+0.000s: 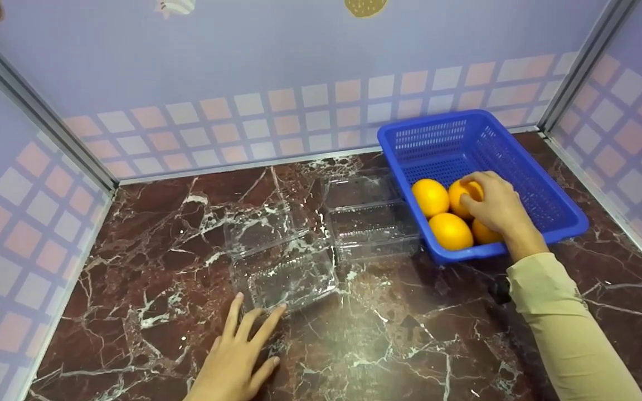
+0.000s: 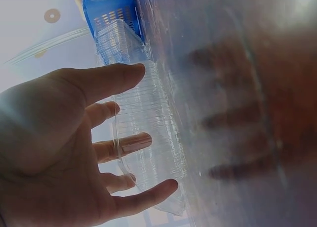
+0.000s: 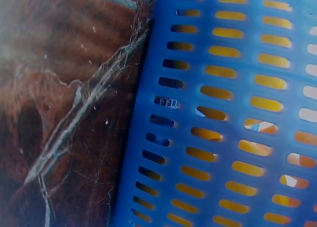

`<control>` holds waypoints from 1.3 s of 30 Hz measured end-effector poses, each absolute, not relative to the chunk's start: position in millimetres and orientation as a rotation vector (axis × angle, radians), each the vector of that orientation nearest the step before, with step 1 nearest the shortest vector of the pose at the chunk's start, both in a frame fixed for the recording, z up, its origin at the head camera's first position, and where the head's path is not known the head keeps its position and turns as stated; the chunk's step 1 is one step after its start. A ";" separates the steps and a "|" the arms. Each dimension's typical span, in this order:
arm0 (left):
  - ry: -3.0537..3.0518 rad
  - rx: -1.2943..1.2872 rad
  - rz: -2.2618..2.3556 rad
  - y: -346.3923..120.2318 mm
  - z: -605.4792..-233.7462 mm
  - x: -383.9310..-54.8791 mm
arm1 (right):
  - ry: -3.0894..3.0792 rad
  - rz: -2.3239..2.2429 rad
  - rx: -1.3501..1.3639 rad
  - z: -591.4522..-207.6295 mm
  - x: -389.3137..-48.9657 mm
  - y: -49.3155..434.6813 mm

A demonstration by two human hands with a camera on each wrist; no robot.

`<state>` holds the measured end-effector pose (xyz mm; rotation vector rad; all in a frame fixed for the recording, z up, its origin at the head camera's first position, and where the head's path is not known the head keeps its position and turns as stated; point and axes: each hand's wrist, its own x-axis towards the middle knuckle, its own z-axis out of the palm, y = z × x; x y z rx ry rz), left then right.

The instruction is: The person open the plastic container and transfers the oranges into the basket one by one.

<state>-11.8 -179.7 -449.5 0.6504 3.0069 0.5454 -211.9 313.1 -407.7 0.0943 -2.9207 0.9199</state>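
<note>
My right hand [image 1: 498,205] reaches into a blue plastic basket [image 1: 546,186], thumb and fingers curled round an orange [image 1: 457,196]. Beside that fruit lie several more oranges [image 1: 430,197] in the basket's near left part. In the right wrist view the slotted basket wall [image 3: 193,133] hides the hand, and orange colour shows through the slots. My left hand [image 1: 234,353] has its fingers spread at the near edge of a clear plastic box [image 1: 293,278] with its lid folded back. The left wrist view shows the fingers against the clear box [image 2: 153,123], holding nothing.
A second clear plastic box [image 1: 374,223] stands right against the basket's left side. Under everything is a dark red marbled tabletop [image 1: 148,267]. Patterned panels [image 1: 298,67] close it in at the back, left and right.
</note>
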 end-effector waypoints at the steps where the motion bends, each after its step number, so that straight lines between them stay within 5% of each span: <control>1: 3.007 0.650 0.548 -179.7 -449.8 -11.8 | -2.918 0.918 0.089 -407.9 -211.8 313.1; 39: 3.295 0.673 0.838 -163.7 -441.1 -15.5 | -2.400 0.812 0.081 -406.0 -208.3 303.3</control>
